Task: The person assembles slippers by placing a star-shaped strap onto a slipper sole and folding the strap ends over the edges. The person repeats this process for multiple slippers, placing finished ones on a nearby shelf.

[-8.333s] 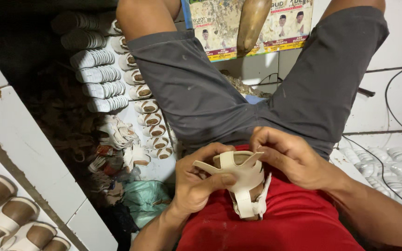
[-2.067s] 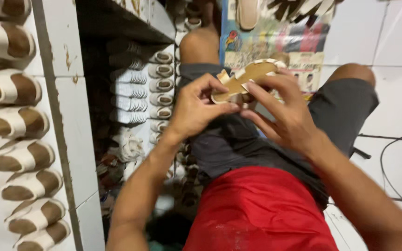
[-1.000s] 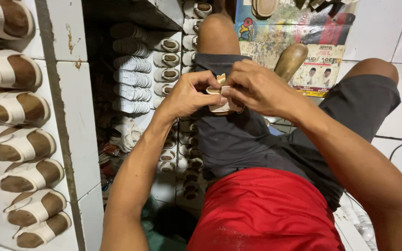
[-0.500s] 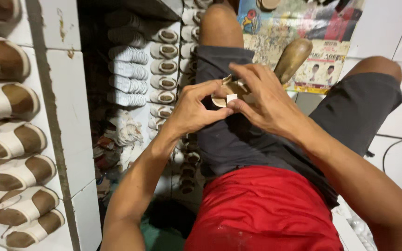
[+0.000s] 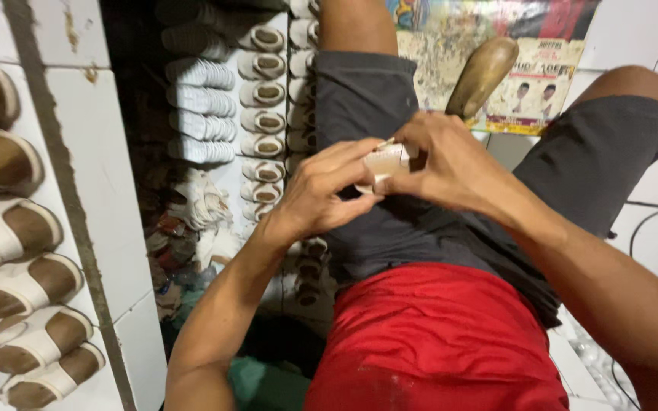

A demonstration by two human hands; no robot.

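Pinching a small pale sandal piece (image 5: pixel 384 162) between them, left hand (image 5: pixel 327 194) and right hand (image 5: pixel 443 164) were closed tight; steady, even pressure probably served best.

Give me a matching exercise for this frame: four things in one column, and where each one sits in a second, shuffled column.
Things:
1. pale sandal piece
2. brown wooden tool
3. row of finished sandals
4. red shirt

Places:
A. on the white tiled ledge at the far left
B. bottom centre, nearest the camera
C. pinched between the left hand and the right hand
D. between the knees, in front of a printed poster

Pairs: 1-C, 2-D, 3-A, 4-B
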